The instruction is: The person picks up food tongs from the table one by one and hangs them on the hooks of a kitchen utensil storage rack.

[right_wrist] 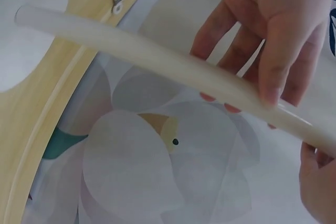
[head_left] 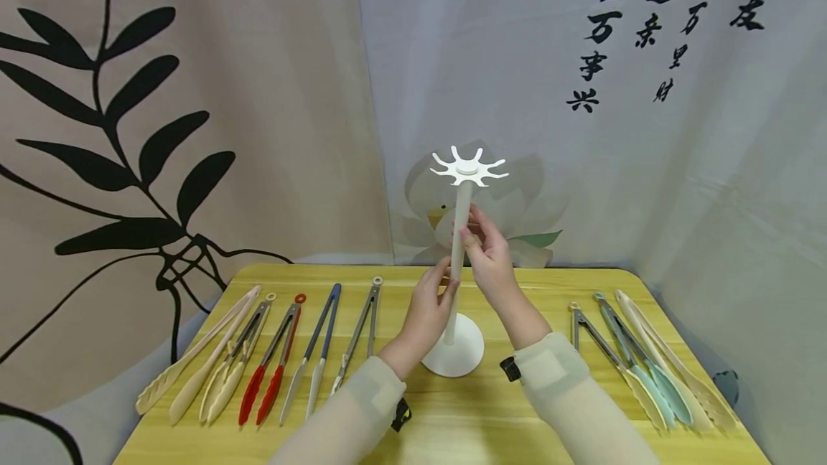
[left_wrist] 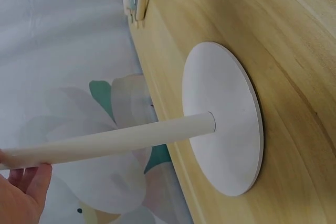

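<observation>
A white hook stand rises in the middle of the table, with a round base [left_wrist: 226, 145], a straight pole [head_left: 462, 217] and a flat top [head_left: 468, 169] of several curved hooks that bear nothing. My left hand [head_left: 426, 303] holds the pole about halfway up; in the right wrist view its thumb lies on the near side and the fingers reach behind. Higher on the pole, below the hooks, my right hand [head_left: 492, 257] grips it between thumb and fingers. The base lies flat on the wood in the left wrist view.
Left of the stand several kitchen tongs lie in a row: beige ones [head_left: 209, 343], red-tipped tongs [head_left: 278, 361], blue-handled tongs [head_left: 326, 336] and metal tongs [head_left: 363, 325]. More tongs [head_left: 646, 364] with pale green and beige tips lie at the right. A printed curtain [head_left: 291, 92] hangs behind the wooden table [head_left: 504, 429].
</observation>
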Action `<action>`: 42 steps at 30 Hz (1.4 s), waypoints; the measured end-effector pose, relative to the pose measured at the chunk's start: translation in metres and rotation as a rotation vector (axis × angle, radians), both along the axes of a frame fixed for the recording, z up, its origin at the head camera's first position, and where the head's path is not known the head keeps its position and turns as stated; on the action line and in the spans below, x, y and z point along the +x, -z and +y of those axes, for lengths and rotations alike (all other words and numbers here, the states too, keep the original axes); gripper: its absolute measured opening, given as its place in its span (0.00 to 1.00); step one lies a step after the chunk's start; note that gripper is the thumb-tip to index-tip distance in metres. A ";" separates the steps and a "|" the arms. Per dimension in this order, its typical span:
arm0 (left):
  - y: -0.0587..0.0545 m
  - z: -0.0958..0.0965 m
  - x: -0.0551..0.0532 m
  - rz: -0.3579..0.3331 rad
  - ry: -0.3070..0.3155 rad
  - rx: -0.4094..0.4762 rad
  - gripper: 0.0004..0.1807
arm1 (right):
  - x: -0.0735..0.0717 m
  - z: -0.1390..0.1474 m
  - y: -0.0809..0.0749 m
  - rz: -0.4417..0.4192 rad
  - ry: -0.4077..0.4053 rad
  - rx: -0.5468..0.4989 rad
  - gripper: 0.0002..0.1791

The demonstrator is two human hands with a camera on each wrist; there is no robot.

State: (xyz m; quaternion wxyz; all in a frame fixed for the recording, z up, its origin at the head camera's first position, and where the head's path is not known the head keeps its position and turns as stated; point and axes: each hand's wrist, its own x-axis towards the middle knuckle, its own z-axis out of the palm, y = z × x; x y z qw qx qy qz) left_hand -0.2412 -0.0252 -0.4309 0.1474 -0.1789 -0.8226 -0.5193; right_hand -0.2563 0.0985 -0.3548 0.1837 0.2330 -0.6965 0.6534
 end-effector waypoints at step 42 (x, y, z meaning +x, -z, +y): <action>0.037 -0.114 0.015 -0.336 -0.213 -0.536 0.40 | -0.004 0.013 -0.009 -0.057 -0.076 0.066 0.27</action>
